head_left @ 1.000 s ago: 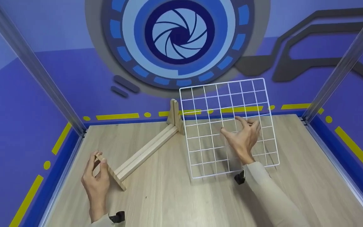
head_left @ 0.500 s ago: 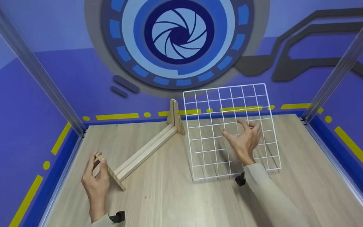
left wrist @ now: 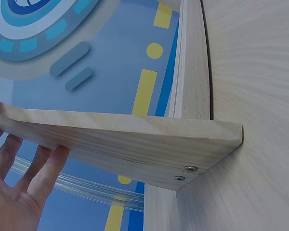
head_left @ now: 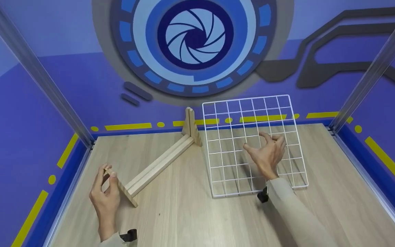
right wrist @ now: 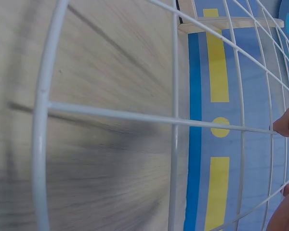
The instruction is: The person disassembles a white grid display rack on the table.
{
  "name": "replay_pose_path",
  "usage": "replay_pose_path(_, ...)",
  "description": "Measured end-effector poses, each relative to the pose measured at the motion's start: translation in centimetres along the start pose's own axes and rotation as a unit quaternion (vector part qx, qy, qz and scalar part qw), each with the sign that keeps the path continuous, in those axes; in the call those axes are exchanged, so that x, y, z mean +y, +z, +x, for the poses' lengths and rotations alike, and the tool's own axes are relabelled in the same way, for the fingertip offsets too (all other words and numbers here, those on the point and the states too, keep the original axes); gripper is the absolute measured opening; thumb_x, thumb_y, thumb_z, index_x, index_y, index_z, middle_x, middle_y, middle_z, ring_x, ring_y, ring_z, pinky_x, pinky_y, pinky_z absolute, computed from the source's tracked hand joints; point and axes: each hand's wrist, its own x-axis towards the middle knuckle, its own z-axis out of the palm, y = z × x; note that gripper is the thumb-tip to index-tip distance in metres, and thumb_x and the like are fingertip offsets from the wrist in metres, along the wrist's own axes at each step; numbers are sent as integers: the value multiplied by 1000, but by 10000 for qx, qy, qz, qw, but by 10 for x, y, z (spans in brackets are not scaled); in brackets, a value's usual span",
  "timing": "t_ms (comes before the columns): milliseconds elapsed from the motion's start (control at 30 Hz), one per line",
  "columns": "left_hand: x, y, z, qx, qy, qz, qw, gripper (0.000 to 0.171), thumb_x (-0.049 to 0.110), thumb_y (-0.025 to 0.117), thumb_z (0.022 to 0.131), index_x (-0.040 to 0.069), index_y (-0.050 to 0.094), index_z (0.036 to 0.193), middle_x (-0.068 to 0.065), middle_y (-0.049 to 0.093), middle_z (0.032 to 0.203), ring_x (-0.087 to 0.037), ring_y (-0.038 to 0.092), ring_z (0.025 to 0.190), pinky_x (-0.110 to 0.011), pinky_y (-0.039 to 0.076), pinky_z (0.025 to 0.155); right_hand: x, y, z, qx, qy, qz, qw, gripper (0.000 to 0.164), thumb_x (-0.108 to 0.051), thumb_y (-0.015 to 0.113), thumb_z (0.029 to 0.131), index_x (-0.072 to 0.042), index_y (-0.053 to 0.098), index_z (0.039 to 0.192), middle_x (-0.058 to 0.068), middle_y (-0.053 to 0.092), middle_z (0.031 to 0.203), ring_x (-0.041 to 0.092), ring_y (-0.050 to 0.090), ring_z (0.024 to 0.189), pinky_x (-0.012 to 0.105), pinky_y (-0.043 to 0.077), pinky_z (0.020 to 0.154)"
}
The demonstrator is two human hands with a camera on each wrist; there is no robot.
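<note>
A wooden stand [head_left: 161,164], two end panels joined by a grooved bar, lies diagonally across the table's left half. My left hand [head_left: 105,200] pinches the upper end of its near panel [left wrist: 120,137], thumb on one side and fingers on the other; two screw heads show low on this panel in the left wrist view. To the right, a white wire grid panel [head_left: 233,151] leans away from me, its lower edge close over the tabletop. My right hand [head_left: 267,156] holds it near the middle by its wires, fingertips [right wrist: 284,124] among them in the right wrist view.
Behind the stand's far end panel [head_left: 188,123] rises a blue patterned back wall [head_left: 74,82]. Metal posts [head_left: 33,68] mark the back corners, with side walls left and right. The wooden tabletop [head_left: 180,219] extends toward me.
My right hand has lowered the wire grid panel and shifted it slightly right; its top edge now sits lower against the wall. The left hand and the stand have stayed put.
</note>
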Motion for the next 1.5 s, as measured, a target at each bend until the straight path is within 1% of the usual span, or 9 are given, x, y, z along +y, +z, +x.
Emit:
replay_pose_path(267, 10, 1, 1, -14, -2, -46, 10000, 44, -10, 65, 99, -7, 63, 143, -31, 70, 130, 6, 62, 115, -5, 52, 88, 5, -1, 0, -115, 85, -186, 9997, 71, -37, 102, 57, -12, 80, 119, 17, 50, 115, 36, 45, 110, 50, 37, 95)
replay_pose_path(400, 19, 0, 2, -50, -136, -30, 9999, 43, -8, 65, 100, -4, 64, 143, -30, 70, 130, 7, 62, 114, -4, 52, 86, 6, -1, 2, -214, 130, -240, 9994, 70, -35, 102, 58, -11, 80, 120, 19, 51, 117, 37, 45, 114, 53, 37, 100)
replay_pose_path(533, 24, -1, 3, -65, -265, -61, 9996, 42, -7, 66, 101, -4, 65, 143, -30, 70, 131, 7, 62, 114, -5, 52, 85, 6, -1, 2, -299, 237, -294, 9988, 71, -37, 101, 60, -11, 80, 122, 19, 51, 119, 36, 45, 116, 54, 37, 100)
replay_pose_path(633, 25, -1, 3, -83, -297, -93, 9995, 41, -7, 65, 101, -5, 64, 142, -31, 69, 131, 8, 62, 114, -5, 53, 85, 7, 0, 1, -361, 331, -337, 9982, 71, -39, 101, 60, -12, 79, 123, 19, 51, 120, 36, 45, 116, 53, 37, 100)
replay_pose_path(867, 24, -1, 3, -23, -196, 5, 9998, 43, -8, 67, 100, -5, 64, 143, -29, 71, 130, 5, 63, 114, -4, 52, 87, 10, 3, -1, -598, 582, -462, 9954, 72, -41, 101, 62, -13, 79, 124, 20, 51, 124, 38, 46, 117, 52, 39, 98)
replay_pose_path(1067, 23, 0, 3, -10, -73, 30, 10000, 43, -8, 66, 100, -6, 64, 143, -32, 70, 130, 5, 62, 115, -5, 51, 90, 14, 4, -1, -634, 651, -583, 9942, 71, -40, 101, 62, -12, 78, 123, 20, 51, 122, 38, 46, 115, 53, 39, 97)
replay_pose_path(1167, 23, 0, 2, -14, -54, -32, 10000, 44, -10, 66, 99, -6, 63, 143, -33, 69, 130, 5, 63, 115, -5, 51, 89, 17, 5, -2, -630, 666, -647, 9937, 70, -39, 101, 62, -12, 79, 123, 21, 51, 121, 38, 46, 114, 53, 40, 95)
replay_pose_path(1367, 25, -1, 1, -53, -237, -90, 9997, 43, -8, 65, 100, -6, 63, 143, -31, 70, 131, 4, 62, 113, -5, 52, 86, 22, 5, -2, -692, 622, -778, 9926, 71, -42, 99, 62, -13, 79, 123, 20, 51, 120, 37, 47, 112, 53, 40, 91)
replay_pose_path(1500, 25, -1, 2, -74, -258, -44, 9996, 41, -7, 66, 101, -6, 64, 142, -29, 70, 132, 4, 62, 114, -4, 52, 86, 24, 4, -2, -739, 604, -784, 9923, 73, -43, 100, 62, -12, 78, 124, 21, 51, 119, 37, 46, 111, 52, 39, 91)
